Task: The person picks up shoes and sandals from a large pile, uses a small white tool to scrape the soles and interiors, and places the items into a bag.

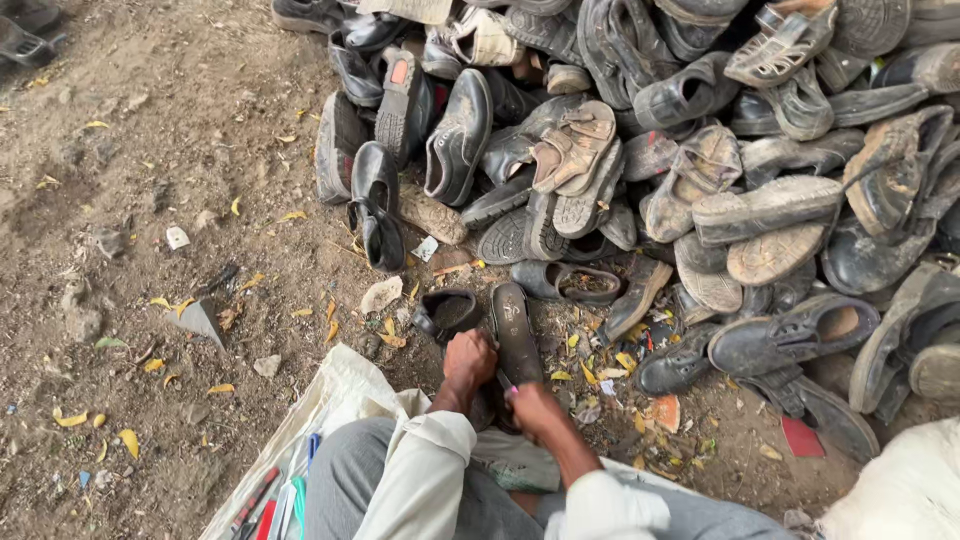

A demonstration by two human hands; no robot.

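Observation:
A dark worn shoe (516, 335) lies sole-up on the dirt just in front of me. My left hand (468, 360) is closed in a fist at the shoe's near end, beside a round dark shoe opening (448, 312). Curled against the heel end of the same shoe is my right hand (535, 406); a thin tool seems to be in it, too small to make out. Both arms wear pale rolled sleeves.
A big heap of old dusty shoes and sandals (650, 150) fills the ground ahead and to the right. A white sack (335, 395) lies under my knees with coloured tool handles (275, 505) at its left edge. Bare dirt with yellow leaves spreads left.

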